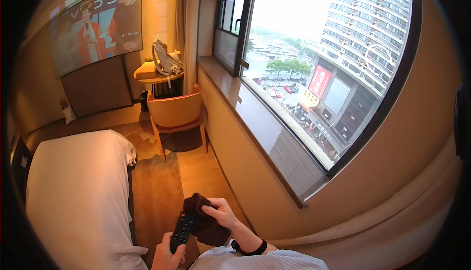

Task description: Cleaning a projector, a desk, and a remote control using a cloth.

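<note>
At the bottom of the head view, my left hand (168,254) grips the lower end of a black remote control (181,230), its button side facing up and a red button at its far end. My right hand (219,212) pinches a dark brown cloth (209,229), which hangs bunched below the fingers. The cloth lies right beside the remote's upper end; whether they touch I cannot tell. A black band (262,247) circles my right wrist.
A bed with white bedding (77,181) stands at left. Along the right runs a windowsill (257,122). Ahead are a chair (174,110), a round table (147,80) with a backpack (167,62), a bin (143,101), and a lit wall screen (99,27).
</note>
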Demonstrator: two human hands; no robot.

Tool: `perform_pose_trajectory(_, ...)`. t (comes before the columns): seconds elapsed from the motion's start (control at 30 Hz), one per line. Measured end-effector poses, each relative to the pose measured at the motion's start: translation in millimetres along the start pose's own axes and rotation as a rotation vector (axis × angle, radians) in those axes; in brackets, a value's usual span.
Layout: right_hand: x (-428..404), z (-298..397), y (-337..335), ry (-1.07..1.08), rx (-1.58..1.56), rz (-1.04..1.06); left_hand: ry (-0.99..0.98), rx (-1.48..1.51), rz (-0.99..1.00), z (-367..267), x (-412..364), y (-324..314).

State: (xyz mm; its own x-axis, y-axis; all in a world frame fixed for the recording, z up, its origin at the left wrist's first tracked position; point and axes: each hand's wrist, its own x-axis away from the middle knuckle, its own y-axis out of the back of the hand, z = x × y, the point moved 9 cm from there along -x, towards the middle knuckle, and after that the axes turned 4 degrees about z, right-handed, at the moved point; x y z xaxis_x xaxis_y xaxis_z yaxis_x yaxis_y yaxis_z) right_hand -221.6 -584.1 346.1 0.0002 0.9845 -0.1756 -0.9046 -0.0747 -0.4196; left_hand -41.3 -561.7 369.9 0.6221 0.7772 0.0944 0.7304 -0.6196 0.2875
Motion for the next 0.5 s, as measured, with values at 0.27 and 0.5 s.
perform_pose_trajectory(0.27, 16, 26, -31, 0.390, 1.009, 0.229, -0.141, 0.038, -0.131, 15, -43, -40)
perform_pose_trajectory(0.5, 43, 57, -20, 0.613, 0.863, 0.186, -0.270, 0.093, -0.016, 10, -59, -68)
